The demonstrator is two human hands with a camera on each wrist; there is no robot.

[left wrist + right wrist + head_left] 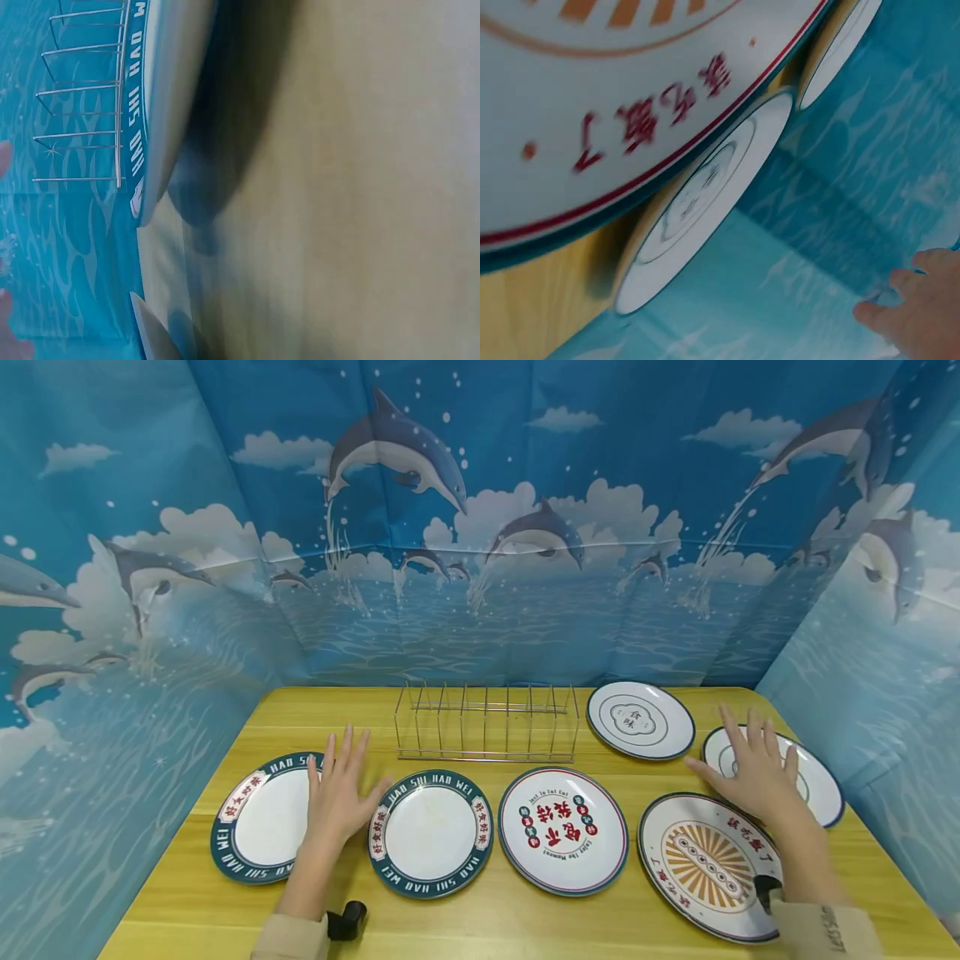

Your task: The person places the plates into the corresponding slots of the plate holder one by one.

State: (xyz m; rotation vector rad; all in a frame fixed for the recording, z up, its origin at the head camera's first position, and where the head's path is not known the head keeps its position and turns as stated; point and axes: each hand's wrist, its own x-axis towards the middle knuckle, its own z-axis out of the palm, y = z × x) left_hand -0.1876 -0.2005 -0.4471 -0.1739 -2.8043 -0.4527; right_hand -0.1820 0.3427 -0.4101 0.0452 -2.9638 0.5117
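My left hand (341, 793) is spread with straight fingers between two green-rimmed plates, one at the far left (247, 827) and one nearer the middle (429, 835). It holds nothing. My right hand (753, 772), fingers spread, hovers over the gap between the sunburst plate (675, 868) and a white plate with a dark rim (821, 785), overlapping both in the head view. Nothing is in it either. In the right wrist view its fingertips (911, 300) show at the lower right, apart from the plates.
A wire plate rack (486, 731) stands at the back of the wooden table (525, 927). To its right lies a white plate with a grey emblem (641, 739). A plate with red characters (562, 868) lies in front of the rack. A dolphin-printed curtain (480, 635) hangs behind.
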